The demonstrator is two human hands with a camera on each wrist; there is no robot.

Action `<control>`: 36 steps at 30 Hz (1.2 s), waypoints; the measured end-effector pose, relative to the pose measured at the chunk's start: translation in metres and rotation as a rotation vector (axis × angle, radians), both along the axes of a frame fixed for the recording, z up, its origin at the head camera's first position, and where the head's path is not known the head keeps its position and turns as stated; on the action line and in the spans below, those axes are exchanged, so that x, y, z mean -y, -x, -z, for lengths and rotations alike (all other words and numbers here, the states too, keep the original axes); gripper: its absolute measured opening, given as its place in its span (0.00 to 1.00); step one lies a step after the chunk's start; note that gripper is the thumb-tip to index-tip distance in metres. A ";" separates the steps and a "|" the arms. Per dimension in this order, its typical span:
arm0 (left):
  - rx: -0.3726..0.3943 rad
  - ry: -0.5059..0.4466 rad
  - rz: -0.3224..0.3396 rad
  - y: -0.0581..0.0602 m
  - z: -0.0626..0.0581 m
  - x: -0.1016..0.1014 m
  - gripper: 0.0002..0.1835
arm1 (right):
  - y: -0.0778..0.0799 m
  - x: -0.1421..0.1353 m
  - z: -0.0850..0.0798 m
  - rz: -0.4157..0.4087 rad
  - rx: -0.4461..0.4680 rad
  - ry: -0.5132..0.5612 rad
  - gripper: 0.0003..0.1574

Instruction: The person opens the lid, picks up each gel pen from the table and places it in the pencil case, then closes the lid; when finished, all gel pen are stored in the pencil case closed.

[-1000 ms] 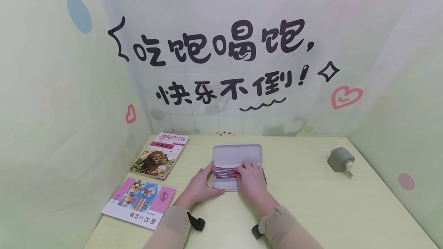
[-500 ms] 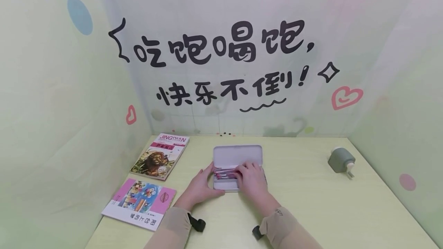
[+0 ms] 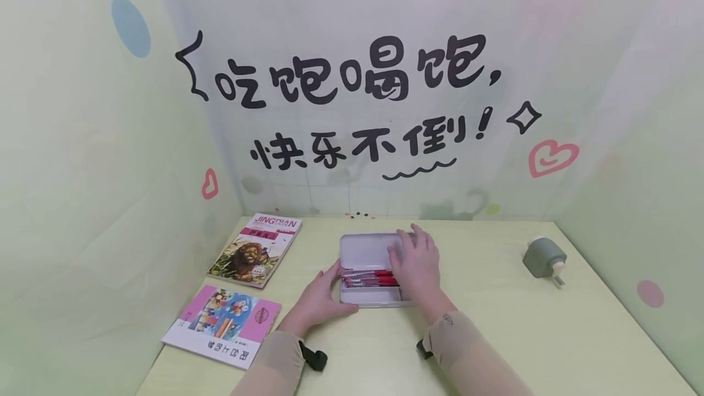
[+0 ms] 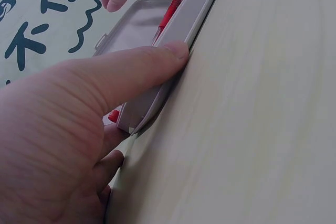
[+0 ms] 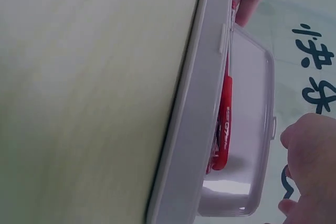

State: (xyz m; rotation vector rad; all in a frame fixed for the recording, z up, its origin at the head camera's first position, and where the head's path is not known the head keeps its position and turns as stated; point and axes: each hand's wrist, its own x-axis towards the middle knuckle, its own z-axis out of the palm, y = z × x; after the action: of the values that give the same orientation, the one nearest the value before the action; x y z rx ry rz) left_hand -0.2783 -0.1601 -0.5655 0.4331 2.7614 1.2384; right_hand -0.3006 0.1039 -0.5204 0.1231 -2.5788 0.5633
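Note:
A light grey pencil case (image 3: 370, 305) lies on the table with its lid (image 3: 365, 252) raised and leaning back. Inside, red pens (image 3: 379, 278) lie in the rear compartment; the front compartment (image 3: 371, 296) is partly visible. My left hand (image 3: 315, 305) grips the case's left end, thumb along the front wall and fingers round the side, as the left wrist view confirms. My right hand (image 3: 420, 264) hovers by the right part of the lid, fingers loosely bent and holding nothing. The right wrist view shows its fingers (image 5: 307, 150) just beyond the lid's edge, apart from it.
Two books lie at the left: one with a lion cover (image 3: 255, 250) and a pink and white one (image 3: 222, 324). A grey-green object with a small crank (image 3: 544, 256) stands at the right. Printed cloth walls (image 3: 363, 17) enclose the table (image 3: 495, 310).
My right hand has let go of the pens and risen from the case, up and right toward the lid. More of the red pens shows. The left hand stays on the case.

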 end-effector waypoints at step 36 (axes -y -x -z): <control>0.004 0.015 -0.023 -0.002 -0.002 -0.002 0.72 | 0.025 -0.016 -0.022 0.095 0.351 0.583 0.30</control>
State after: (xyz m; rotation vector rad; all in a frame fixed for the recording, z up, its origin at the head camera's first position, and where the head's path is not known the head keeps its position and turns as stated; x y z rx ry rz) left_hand -0.2767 -0.1578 -0.5639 0.3986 2.7779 1.2215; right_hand -0.3257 0.1203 -0.4987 -0.3203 -2.6016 1.3686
